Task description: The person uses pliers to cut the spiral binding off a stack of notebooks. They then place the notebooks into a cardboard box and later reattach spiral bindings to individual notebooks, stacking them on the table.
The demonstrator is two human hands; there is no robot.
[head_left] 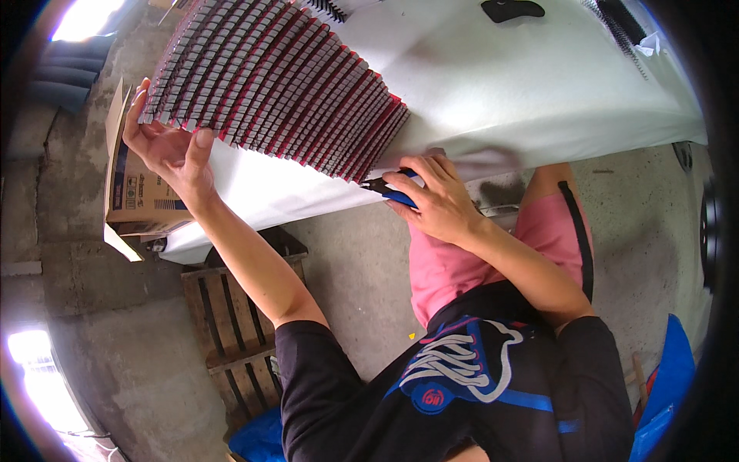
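A wide panel (285,85) of many small grey blocks in rows, with red showing between them, lies over the white-covered table at the upper left. My left hand (173,150) grips its near left edge, thumb on the near side and fingers spread along the left corner. In my right hand (435,196) is a pair of pliers (400,199) with blue handles. Their dark jaws reach the panel's near right corner; whether they are closed on a piece there is too small to tell.
The white table cover (523,92) stretches to the right, with a black flat piece (512,10) and dark bristly strips (616,27) at its far side. A cardboard box (142,192) stands left of the table. Below are a wooden slatted pallet (231,308) and blue items (666,377).
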